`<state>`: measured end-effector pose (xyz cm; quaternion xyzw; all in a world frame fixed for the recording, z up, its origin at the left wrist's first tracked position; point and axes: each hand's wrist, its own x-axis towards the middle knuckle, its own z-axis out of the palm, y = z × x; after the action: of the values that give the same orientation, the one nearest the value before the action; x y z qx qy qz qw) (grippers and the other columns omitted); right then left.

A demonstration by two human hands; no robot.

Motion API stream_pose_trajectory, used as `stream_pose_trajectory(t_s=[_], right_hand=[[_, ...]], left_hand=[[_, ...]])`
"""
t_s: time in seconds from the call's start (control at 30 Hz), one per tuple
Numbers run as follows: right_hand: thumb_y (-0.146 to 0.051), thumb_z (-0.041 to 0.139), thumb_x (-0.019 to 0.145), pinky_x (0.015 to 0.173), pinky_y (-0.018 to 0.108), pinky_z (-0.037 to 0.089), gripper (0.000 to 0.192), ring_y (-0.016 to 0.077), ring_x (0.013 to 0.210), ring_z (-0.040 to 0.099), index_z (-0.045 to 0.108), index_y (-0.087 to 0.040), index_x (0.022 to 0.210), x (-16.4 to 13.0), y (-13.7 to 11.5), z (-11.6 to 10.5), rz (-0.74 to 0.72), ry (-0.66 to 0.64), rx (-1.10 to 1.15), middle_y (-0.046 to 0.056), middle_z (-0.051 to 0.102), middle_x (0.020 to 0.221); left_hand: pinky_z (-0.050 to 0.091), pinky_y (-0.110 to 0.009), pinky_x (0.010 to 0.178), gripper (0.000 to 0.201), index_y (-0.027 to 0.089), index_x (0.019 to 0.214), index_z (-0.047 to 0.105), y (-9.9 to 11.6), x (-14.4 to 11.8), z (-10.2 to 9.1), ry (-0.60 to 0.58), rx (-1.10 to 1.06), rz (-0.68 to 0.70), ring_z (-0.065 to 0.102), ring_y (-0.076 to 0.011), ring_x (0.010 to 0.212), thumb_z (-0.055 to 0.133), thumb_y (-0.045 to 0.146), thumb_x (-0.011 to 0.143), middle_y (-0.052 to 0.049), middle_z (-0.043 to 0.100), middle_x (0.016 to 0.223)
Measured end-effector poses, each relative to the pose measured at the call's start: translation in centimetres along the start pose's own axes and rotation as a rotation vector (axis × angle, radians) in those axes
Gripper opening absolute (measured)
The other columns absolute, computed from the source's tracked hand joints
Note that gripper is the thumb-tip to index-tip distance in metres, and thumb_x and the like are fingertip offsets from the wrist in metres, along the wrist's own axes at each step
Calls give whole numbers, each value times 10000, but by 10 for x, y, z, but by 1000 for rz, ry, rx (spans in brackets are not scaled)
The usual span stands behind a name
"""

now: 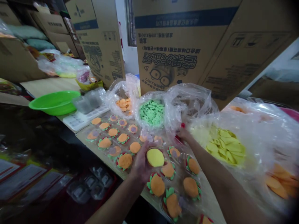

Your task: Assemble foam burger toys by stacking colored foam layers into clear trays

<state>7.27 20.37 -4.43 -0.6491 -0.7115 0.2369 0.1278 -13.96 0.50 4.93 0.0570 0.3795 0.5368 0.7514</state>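
Left hand (140, 163) grips a round yellow disc (155, 157), smooth and domed, over the tray (130, 137) of orange pieces near the table edge. Right hand (184, 134) pinches a clear bag (198, 102). Beyond, one bag holds green chips (152, 112), another yellow discs (225, 146).

Green basin (54, 102) far left on table; upside-down printed cardboard boxes (177, 46) behind; calculator (77, 119) beside basin.

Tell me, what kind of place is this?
Probably a small packing or assembly workshop. Big printed cartons are stacked behind the table, open plastic bags hold loose green pieces and yellow pieces, and the left hand holds a yellow disc over rows of stacked orange pieces.
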Motion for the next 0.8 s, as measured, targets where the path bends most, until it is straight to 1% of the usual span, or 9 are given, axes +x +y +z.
stream_pose_trajectory(t_s=[0.1, 0.2, 0.27, 0.37, 0.43, 0.53, 0.67, 0.73, 0.8], right_hand=[[-267, 580, 787, 545, 243, 437, 181, 93, 556, 514, 566, -117, 687, 1, 7, -11, 13, 47, 26, -22, 545, 614], [-184, 563, 692, 525, 249, 407, 72, 129, 575, 516, 588, -132, 650, -13, 12, -39, -9, 133, 85, 2, 555, 587], [-198, 516, 667, 522, 256, 408, 109, 149, 600, 529, 602, -143, 705, -29, 9, -61, -33, 175, 136, 20, 582, 629], [-276, 508, 662, 513, 260, 412, 162, 148, 580, 525, 576, -163, 758, -59, -11, -88, -74, 163, 293, 20, 581, 641], [-315, 547, 647, 500, 252, 394, 165, 135, 549, 499, 557, -182, 745, -78, -34, -96, -115, 108, 436, 5, 559, 610], [-335, 581, 646, 503, 246, 370, 172, 129, 550, 478, 543, -196, 739, -100, -73, -94, -191, 34, 558, -3, 544, 610], [-339, 543, 726, 516, 240, 357, 155, 128, 592, 473, 523, -193, 777, -113, -117, -75, -348, -28, 554, 1, 533, 659], [-329, 521, 757, 510, 234, 353, 142, 121, 591, 467, 512, -191, 790, -115, -134, -62, -403, -109, 554, -1, 524, 672], [-317, 499, 780, 516, 231, 365, 132, 118, 597, 476, 501, -188, 806, -116, -148, -49, -444, -221, 565, -2, 526, 689]], left_hand=[[505, -364, 583, 327, 119, 825, 567, -3, 7, -5, 11, -12, -4, 599, -187, 588, 405, 402, 843, -68, 622, 673], [501, -351, 591, 303, 124, 794, 565, -5, 15, -4, 12, -28, -15, 588, -172, 572, 417, 385, 839, -55, 610, 648], [498, -340, 602, 301, 130, 789, 568, -6, 20, -1, -1, -47, -24, 576, -158, 557, 427, 393, 833, -39, 597, 625], [492, -320, 608, 290, 136, 795, 577, -8, 28, 2, -25, -69, -41, 575, -151, 561, 448, 394, 819, -33, 603, 648], [486, -313, 604, 271, 140, 791, 578, -8, 31, 3, -19, -72, -46, 581, -156, 579, 465, 386, 806, -38, 616, 681], [480, -315, 613, 321, 139, 780, 577, -7, 33, 1, -24, -83, -45, 579, -160, 586, 450, 433, 810, -45, 613, 675], [467, -304, 624, 366, 123, 784, 587, -2, 35, -8, -35, -136, -21, 568, -154, 588, 384, 420, 850, -57, 606, 675], [458, -297, 626, 378, 121, 792, 594, 1, 36, -12, -40, -155, -18, 561, -149, 582, 367, 415, 860, -57, 609, 683], [449, -290, 637, 398, 124, 803, 603, 3, 38, -16, -79, -206, -3, 556, -144, 580, 356, 430, 864, -51, 613, 689]])
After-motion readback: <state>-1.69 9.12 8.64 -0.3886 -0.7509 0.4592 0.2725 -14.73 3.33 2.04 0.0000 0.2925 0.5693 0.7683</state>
